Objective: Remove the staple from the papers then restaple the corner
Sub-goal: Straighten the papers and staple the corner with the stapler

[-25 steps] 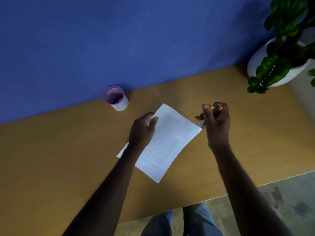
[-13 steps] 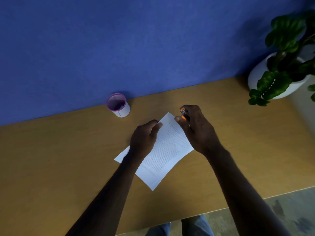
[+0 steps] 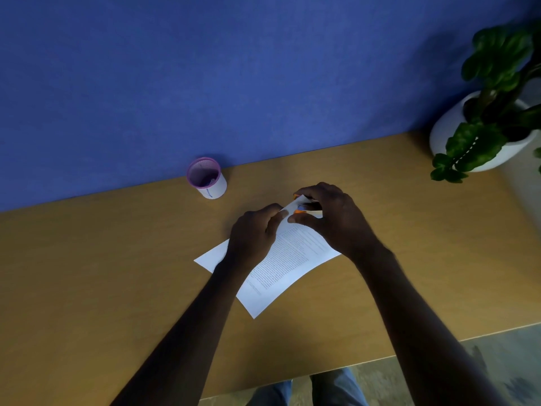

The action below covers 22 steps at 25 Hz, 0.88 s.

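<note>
Head view: the left hand [image 3: 254, 234] pins the stapled papers [image 3: 288, 259] flat on the wooden desk [image 3: 117, 273], fingers curled at the far corner. At its 2 o'clock, the right hand [image 3: 333, 218] is closed around a small orange tool [image 3: 304, 207] set on that corner. Steady downward pressure and a slow squeeze should spare the corner a tear.
</note>
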### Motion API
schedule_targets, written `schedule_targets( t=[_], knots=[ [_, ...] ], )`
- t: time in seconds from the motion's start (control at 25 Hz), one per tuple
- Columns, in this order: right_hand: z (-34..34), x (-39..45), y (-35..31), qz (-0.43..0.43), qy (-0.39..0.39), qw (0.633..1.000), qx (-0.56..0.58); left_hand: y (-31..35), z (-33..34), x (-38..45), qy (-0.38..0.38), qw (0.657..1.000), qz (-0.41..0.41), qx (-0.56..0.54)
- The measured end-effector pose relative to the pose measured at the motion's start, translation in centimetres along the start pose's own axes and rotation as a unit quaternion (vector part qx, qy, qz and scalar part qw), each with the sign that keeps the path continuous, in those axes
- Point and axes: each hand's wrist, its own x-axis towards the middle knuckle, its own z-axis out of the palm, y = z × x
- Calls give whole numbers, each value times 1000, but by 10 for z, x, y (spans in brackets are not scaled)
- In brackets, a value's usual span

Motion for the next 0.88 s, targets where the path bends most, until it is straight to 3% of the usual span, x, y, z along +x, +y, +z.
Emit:
schedule_targets(
  t=[0.36, 0.64, 0.88],
  knots=[
    [2, 4, -1, -10, -5, 1000, -13, -6, -1, -2, -8, 1000, -3, 4],
    [11, 10, -4, -19, 40, 997, -57, -8, -3, 2, 4, 1000, -1, 10],
    [22, 10, 7, 48, 35, 997, 39, -12, -6, 2, 3, 999, -29, -15]
  ],
)
